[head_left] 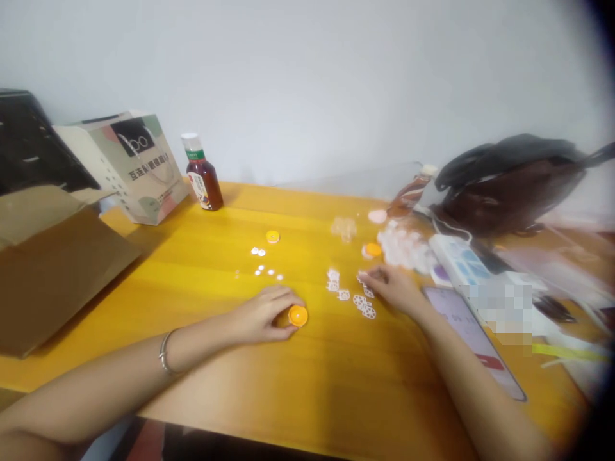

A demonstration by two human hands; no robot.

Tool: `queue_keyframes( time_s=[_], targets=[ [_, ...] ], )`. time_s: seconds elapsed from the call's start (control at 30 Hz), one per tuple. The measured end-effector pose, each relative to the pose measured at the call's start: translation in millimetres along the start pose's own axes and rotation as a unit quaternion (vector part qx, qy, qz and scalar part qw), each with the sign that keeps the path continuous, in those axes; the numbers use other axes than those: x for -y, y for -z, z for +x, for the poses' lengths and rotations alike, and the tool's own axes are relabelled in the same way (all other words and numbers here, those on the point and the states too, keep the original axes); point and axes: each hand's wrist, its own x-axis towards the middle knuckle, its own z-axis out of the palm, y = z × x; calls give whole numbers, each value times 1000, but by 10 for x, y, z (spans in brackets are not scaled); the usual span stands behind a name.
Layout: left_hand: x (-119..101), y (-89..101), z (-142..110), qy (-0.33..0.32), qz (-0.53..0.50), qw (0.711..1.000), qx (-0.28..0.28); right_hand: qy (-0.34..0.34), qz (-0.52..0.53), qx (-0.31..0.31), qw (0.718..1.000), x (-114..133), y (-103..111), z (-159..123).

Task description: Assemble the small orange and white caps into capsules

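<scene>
My left hand (269,314) is closed around a small round orange piece (298,315), thumb on the near side and fingers on the far side, at the table top. Over to the right, my right hand (391,288) pinches a small white openwork piece (362,276) with its fingertips. More white openwork pieces, some like spoked wheels (368,312), lie just left of and below that hand. Beyond my left hand are several small white dots (271,272), two white discs (258,251) and an orange-and-white round piece (273,237). Blur hides the finest details.
A cardboard box (62,275) and a paper bag (139,166) stand at the left, beside a red-brown bottle (204,176). At the right lie a phone (473,339), a white power strip (459,259), clear plastic packaging (406,246) and a dark bag (509,186).
</scene>
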Motion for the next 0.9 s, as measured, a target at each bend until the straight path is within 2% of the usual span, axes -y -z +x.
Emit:
queue_keyframes(
  time_s=[0.17,0.33,0.6,0.7,0.77,0.9],
  targets=[
    [26,-11,7,-19,5,1000,9,-26,69,-10,997,0,0,7],
    [50,-8,6,-25,4,1000,12,3,161,-43,986,-23,-60,28],
    [37,-14,9,-38,15,999,7,5,197,-48,979,28,-94,-2],
    [35,-15,2,-39,20,999,7,4,264,-45,963,152,-97,-66],
    [31,-11,-6,-35,16,999,1,-2,313,-21,950,268,-141,-128],
    [30,-17,0,11,-25,998,-63,-2,421,58,905,512,-352,-250]
  ],
)
